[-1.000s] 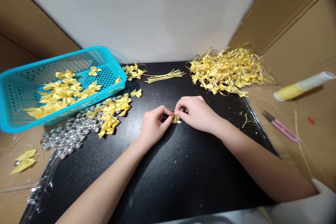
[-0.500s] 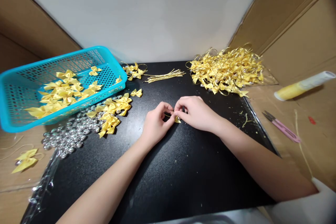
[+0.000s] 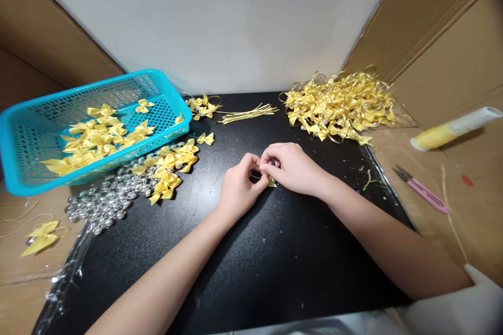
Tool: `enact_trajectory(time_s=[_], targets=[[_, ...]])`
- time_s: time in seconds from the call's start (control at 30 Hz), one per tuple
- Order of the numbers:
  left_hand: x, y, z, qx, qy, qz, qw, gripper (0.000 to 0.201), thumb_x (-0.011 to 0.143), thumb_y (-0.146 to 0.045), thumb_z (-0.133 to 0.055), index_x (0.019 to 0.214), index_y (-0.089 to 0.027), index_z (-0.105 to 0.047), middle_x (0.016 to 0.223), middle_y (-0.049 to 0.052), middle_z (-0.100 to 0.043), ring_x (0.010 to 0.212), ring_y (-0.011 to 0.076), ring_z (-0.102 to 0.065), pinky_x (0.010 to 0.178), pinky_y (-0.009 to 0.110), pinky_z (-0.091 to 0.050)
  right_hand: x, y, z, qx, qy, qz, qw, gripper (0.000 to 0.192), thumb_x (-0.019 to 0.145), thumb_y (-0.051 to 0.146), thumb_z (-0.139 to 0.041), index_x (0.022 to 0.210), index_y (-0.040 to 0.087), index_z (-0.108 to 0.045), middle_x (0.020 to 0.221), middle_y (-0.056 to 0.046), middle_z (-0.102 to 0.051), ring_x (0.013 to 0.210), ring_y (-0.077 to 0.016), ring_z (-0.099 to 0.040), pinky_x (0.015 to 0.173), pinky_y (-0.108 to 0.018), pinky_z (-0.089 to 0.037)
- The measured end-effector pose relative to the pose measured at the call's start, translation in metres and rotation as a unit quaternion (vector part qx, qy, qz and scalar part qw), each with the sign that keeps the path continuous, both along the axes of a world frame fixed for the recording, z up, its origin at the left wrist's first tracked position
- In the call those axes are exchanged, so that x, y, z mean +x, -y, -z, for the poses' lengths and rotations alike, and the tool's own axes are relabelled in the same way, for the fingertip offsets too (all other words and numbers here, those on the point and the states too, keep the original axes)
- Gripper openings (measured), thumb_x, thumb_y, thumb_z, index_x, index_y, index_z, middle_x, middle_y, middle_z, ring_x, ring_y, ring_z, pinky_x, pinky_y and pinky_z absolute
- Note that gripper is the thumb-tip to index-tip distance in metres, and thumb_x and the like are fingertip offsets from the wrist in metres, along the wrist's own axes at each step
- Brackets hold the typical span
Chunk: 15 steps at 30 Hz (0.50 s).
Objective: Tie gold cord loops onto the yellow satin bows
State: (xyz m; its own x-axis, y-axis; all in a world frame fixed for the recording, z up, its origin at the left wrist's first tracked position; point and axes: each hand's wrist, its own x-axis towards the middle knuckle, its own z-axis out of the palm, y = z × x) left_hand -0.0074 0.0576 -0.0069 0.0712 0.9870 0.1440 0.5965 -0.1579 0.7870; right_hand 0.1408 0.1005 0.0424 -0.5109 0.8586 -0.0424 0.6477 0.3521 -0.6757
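Head view: both hands meeting at frame centre over the black tabletop (image 3: 243, 272).
Left hand (image 3: 239, 188): fingers pinched together on a small yellow bow (image 3: 271, 182), thumb pressed toward the other hand.
Right hand (image 3: 293, 167): fingertips closed on the same bow, mostly covering it; only a yellow corner showing.
Done, by the look of it: large heap of bows with gold loops (image 3: 340, 104), upper right.
Left, judged: loose plain bows (image 3: 168, 165) left of centre; more in the blue basket (image 3: 23, 180), upper left; silver beads (image 3: 106, 201) below the basket; gold cord bundle (image 3: 247, 113), top centre.
Progress: well along, yet plenty remaining.
Aside: pink snips (image 3: 422, 189), far right, untouched.
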Motion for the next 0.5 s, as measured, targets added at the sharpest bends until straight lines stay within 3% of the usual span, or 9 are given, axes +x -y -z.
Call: enact_trajectory(time_s=[0.17, 0.5], targets=[[0.0021, 0.0001, 0.0042, -0.022, 0.036, -0.004, 0.999, 0.025, 0.078, -0.019, -0.059, 0.096, -0.023, -0.042, 0.081, 0.0, -0.072, 0.068, 0.0151, -0.063, 0.065, 0.026, -0.044, -0.0007, -0.0021, 0.0033, -0.009, -0.019, 0.009, 1.0, 0.013, 0.083, 0.013, -0.062, 0.072, 0.016, -0.067, 0.071, 0.001, -0.063, 0.066, -0.011, -0.052, 0.069, -0.028, -0.034], [0.0061, 0.0038, 0.0019, -0.03, 0.077, 0.017, 0.996, 0.032, 0.078, -0.016, -0.06, 0.099, -0.023, -0.037, 0.071, -0.005, -0.067, 0.067, 0.0147, -0.065, 0.072, 0.028, -0.046, 0.0022, -0.0056, 0.0065, -0.017, -0.031, 0.021, 0.999, 0.011, 0.082, 0.013, -0.062, 0.073, 0.016, -0.068, 0.065, 0.002, -0.061, 0.062, -0.0101, -0.05, 0.066, -0.027, -0.033]])
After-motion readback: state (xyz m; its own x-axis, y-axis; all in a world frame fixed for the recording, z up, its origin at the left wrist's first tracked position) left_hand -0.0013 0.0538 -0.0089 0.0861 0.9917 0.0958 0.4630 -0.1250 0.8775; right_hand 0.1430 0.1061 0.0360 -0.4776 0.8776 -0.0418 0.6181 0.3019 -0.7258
